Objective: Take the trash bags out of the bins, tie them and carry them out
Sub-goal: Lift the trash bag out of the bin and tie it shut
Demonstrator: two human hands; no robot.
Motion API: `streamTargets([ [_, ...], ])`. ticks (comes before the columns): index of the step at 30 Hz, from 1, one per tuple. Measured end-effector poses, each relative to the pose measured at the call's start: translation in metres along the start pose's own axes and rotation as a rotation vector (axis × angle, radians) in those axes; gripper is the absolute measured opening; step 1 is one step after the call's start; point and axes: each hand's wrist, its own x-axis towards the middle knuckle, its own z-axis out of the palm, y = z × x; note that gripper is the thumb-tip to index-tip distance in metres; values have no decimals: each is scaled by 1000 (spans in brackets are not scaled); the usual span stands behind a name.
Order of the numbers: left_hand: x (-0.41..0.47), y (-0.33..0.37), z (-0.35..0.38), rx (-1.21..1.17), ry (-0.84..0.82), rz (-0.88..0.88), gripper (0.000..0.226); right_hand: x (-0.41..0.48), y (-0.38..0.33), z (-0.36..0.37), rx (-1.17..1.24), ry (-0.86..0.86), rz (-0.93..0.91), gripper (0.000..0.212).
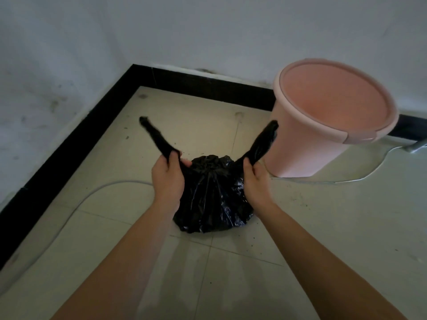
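A black trash bag (pixel 213 199) sits on the tiled floor in front of me, its top gathered into a bunch. Two twisted ends of the bag stick out to either side. My left hand (pixel 167 179) grips the left end, whose tip points up and to the left. My right hand (pixel 256 179) grips the right end, which reaches toward the bin. A pink plastic bin (pixel 298 144) stands to the right of the bag, with no bag inside it.
A white wall with a black skirting board (pixel 76 137) forms a corner behind and left of the bag. A thin white cable (pixel 76 204) runs over the floor at left, another passes under the bin at right. A grey metal piece (pixel 416 147) lies at far right.
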Motion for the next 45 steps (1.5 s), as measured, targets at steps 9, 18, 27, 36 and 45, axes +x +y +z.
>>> streamTargets([
  [9,-2,34,-3,-194,-393,-164,14,4,-30,-1,-430,-390,-465,20],
  [18,5,25,-19,-53,-553,-192,33,-6,-36,4,-570,-674,-345,28],
  [27,10,21,-27,-108,-637,-159,22,-9,-11,3,-166,-484,-147,20],
  [36,9,18,-28,236,-891,-145,60,-6,-25,-3,-301,-592,-167,16],
  [45,4,23,-30,67,-854,-257,38,-1,-52,-24,-85,-578,19,67],
])
